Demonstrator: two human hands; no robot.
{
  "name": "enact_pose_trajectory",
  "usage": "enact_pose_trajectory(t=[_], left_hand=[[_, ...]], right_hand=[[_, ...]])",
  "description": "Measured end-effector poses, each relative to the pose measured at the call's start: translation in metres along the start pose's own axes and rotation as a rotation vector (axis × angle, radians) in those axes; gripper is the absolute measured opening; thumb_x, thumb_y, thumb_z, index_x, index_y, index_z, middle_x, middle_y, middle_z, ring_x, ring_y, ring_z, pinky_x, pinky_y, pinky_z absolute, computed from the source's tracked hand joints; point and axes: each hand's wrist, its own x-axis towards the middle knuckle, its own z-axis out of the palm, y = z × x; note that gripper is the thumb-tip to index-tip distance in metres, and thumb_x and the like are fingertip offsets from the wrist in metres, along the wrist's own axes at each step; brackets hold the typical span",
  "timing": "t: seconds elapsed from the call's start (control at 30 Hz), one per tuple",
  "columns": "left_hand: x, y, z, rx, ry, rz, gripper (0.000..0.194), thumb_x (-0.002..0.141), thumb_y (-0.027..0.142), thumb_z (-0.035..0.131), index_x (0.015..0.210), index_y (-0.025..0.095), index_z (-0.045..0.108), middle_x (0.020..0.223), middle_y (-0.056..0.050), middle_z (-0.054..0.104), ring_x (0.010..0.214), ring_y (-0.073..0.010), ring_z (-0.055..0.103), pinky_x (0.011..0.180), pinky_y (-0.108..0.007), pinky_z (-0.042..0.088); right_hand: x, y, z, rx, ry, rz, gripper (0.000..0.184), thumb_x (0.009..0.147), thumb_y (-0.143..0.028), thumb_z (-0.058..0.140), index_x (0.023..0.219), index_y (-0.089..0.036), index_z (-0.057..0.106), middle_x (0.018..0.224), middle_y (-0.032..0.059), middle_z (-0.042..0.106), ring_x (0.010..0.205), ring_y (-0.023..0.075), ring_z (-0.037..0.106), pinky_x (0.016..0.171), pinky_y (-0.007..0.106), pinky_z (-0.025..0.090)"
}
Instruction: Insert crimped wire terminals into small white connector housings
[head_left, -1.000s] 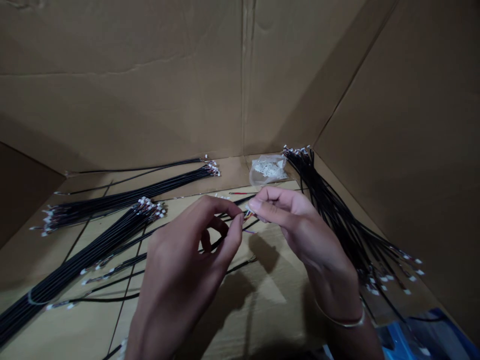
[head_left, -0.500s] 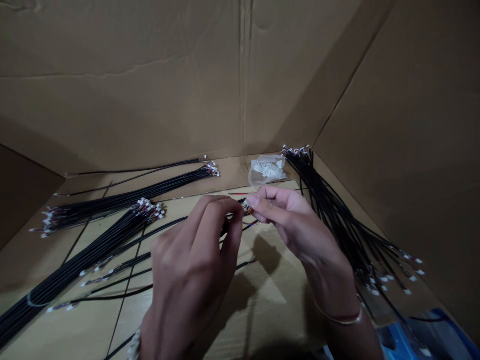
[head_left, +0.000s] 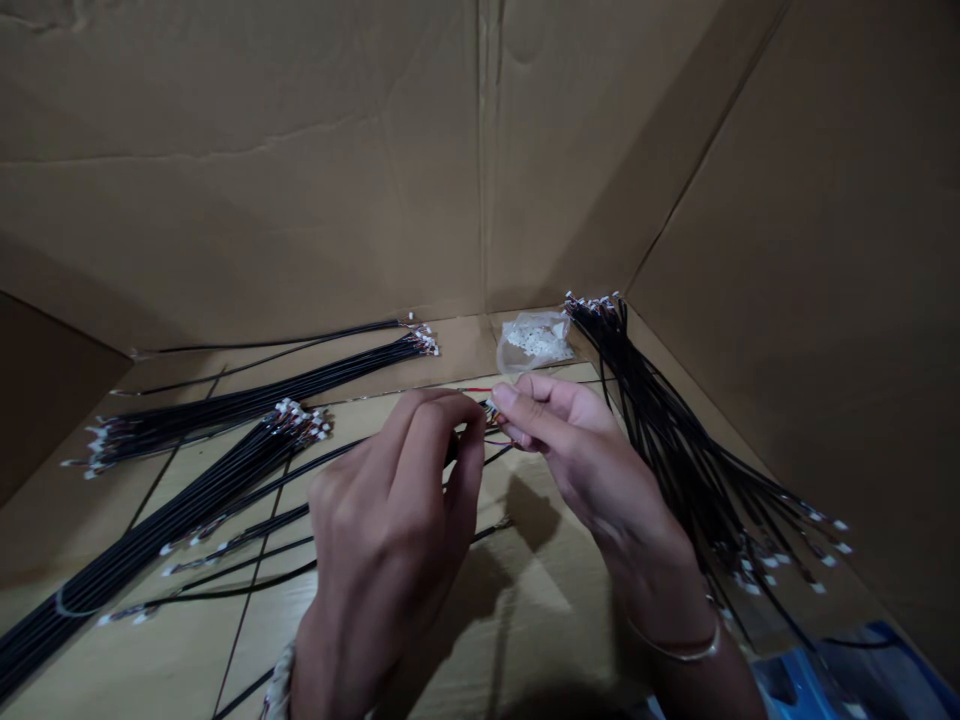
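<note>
My left hand (head_left: 397, 510) is closed, thumb and fingertips pinched on a thin wire of a black cable; the grip itself is mostly hidden behind the knuckles. Close beside it, my right hand (head_left: 592, 465) pinches a small white connector (head_left: 491, 408) between thumb and forefinger. Short coloured wires show in the narrow gap between the two hands. Below and left of them lie several loose black cables (head_left: 262, 523) with white connectors at their ends. Past my fingertips is a clear bag (head_left: 536, 340) holding small white parts.
Cardboard walls (head_left: 240, 200) enclose the work surface (head_left: 540, 610). Bundled black cables lie at the left, one a tied bundle (head_left: 150, 530), another a loose bundle (head_left: 277, 390). A larger cable pile (head_left: 667, 430) spreads along the right. Blue plastic bags (head_left: 795, 680) are at the lower right.
Both hands stay almost in place, still pinching at the same spot. Slightly more of the coloured wires shows between the fingertips.
</note>
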Motion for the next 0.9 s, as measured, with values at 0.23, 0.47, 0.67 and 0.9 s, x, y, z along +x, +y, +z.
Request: enact_pose_trajectory(t=[0.23,0.47,0.67,0.9], left_hand=[[-0.001,-0.006,0.0,-0.039,0.017,-0.027,0.009,0.101,0.013,0.061,0.099,0.022,0.061,0.088,0.004,0.073,0.069,-0.0105,0.066,0.06,-0.027,0.045],[0.004,0.001,-0.012,-0.268,-0.077,-0.254,0.009,0.1,0.02,0.066,0.096,0.028,0.065,0.083,0.007,0.073,0.066,-0.0101,0.066,0.063,-0.024,0.052],[0.002,-0.002,-0.018,-0.372,-0.138,-0.373,0.007,0.098,0.025,0.069,0.093,0.029,0.07,0.086,0.007,0.076,0.073,-0.0116,0.069,0.062,-0.023,0.053],[-0.001,0.003,-0.022,-0.335,-0.093,-0.291,0.012,0.097,0.018,0.067,0.092,0.029,0.068,0.083,0.012,0.073,0.067,-0.007,0.063,0.068,-0.019,0.052]], right_hand=[[-0.001,0.0,0.004,-0.021,0.024,-0.007,0.046,0.08,-0.049,0.087,0.06,-0.021,0.057,0.059,-0.0069,0.046,0.059,0.0116,0.038,0.063,0.028,0.034],[-0.003,-0.004,0.004,-0.031,0.021,0.029,0.04,0.083,-0.039,0.086,0.061,-0.021,0.058,0.06,-0.0059,0.048,0.061,0.012,0.04,0.063,0.028,0.035],[-0.005,-0.007,0.004,-0.032,0.025,0.044,0.037,0.081,-0.036,0.087,0.061,-0.02,0.059,0.061,-0.006,0.049,0.061,0.0117,0.042,0.064,0.028,0.036],[-0.008,-0.008,0.007,-0.076,0.044,0.061,0.038,0.08,-0.04,0.087,0.063,-0.021,0.059,0.06,-0.006,0.048,0.058,0.0116,0.039,0.058,0.028,0.033]])
